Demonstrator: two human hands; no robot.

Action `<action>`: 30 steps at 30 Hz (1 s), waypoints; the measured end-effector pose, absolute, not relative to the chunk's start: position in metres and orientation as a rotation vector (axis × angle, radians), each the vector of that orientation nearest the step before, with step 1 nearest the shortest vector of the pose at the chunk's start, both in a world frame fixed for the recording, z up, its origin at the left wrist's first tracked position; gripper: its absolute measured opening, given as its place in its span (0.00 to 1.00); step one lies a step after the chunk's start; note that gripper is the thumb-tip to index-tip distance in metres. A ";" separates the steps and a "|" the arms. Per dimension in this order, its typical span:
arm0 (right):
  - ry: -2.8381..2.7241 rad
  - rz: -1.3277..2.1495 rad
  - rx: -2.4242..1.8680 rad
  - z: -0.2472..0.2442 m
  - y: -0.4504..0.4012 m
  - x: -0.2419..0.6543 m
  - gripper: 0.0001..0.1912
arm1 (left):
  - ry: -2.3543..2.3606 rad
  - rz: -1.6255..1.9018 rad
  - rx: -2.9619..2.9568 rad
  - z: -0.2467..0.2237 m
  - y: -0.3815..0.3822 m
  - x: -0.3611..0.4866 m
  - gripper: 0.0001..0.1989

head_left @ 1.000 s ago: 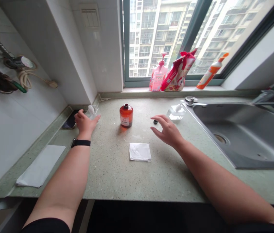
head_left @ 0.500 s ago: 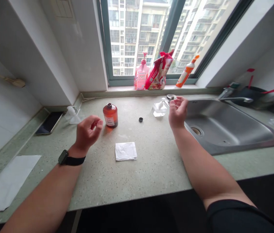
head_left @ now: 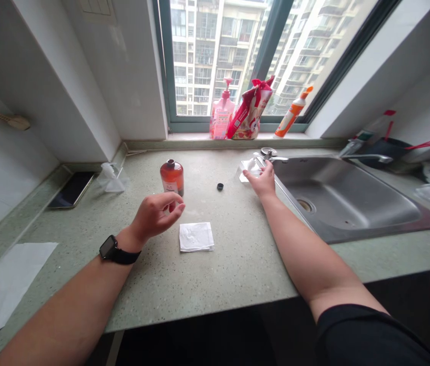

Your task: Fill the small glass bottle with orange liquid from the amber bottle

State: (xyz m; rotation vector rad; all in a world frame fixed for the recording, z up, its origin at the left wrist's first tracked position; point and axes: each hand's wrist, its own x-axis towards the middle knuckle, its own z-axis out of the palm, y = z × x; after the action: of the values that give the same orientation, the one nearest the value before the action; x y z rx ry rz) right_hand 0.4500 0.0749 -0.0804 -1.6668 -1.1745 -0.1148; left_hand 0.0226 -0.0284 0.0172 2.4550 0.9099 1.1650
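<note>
My right hand [head_left: 264,180] is at a square clear pump bottle [head_left: 243,168] with a white pump top. Its thumb and fingers are apart at the near right side of that bottle, and I cannot tell if they touch it. Over the counter, just in front of an uncapped amber bottle [head_left: 172,174], hovers my left hand [head_left: 157,213]. Its fingers are curled loosely, thumb apart, with nothing in them. The hand hides the amber bottle's lower part. A small black cap [head_left: 220,186] lies between the two bottles. Nearer to me is a folded white tissue [head_left: 195,237].
A steel sink [head_left: 352,198] with a tap [head_left: 375,158] lies right. Left are a phone [head_left: 71,190], a clear container with a white pump [head_left: 113,179] and a white sheet [head_left: 11,284]. A pink pump bottle [head_left: 221,117], a red bag [head_left: 251,109] and an orange-white bottle [head_left: 292,116] line the windowsill.
My right hand has moved left and slightly nearer, to the clear pump bottle, its fingers spreading. My left hand has moved right and nearer to me, in front of the amber bottle, its fingers loosening.
</note>
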 end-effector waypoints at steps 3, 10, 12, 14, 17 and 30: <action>-1.202 -0.130 -1.684 -0.076 0.074 0.442 0.53 | 0.906 1.171 2.468 0.016 -0.028 0.025 0.11; -1.117 -0.020 -1.657 -0.056 0.064 0.433 0.45 | 0.923 1.153 2.461 0.015 -0.028 0.026 0.11; -1.107 -0.004 -1.608 -0.048 0.058 0.429 0.43 | 0.912 1.148 2.479 0.015 -0.029 0.026 0.10; -1.133 0.015 -1.532 -0.040 0.050 0.422 0.43 | 0.881 1.151 2.508 0.015 -0.028 0.026 0.09; -1.233 0.105 -1.375 -0.028 0.035 0.402 0.40 | 0.823 1.192 2.545 0.012 -0.027 0.025 0.06; -1.773 0.579 -0.904 -0.005 -0.050 0.290 0.42 | 0.667 1.232 2.214 0.003 -0.037 0.037 0.43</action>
State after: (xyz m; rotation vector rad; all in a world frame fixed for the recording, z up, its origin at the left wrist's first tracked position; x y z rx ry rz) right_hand 0.2904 -0.0497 -0.0052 -0.9039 -1.7732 0.5793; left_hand 0.0372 -0.0374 0.0031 2.2140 0.6666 1.2323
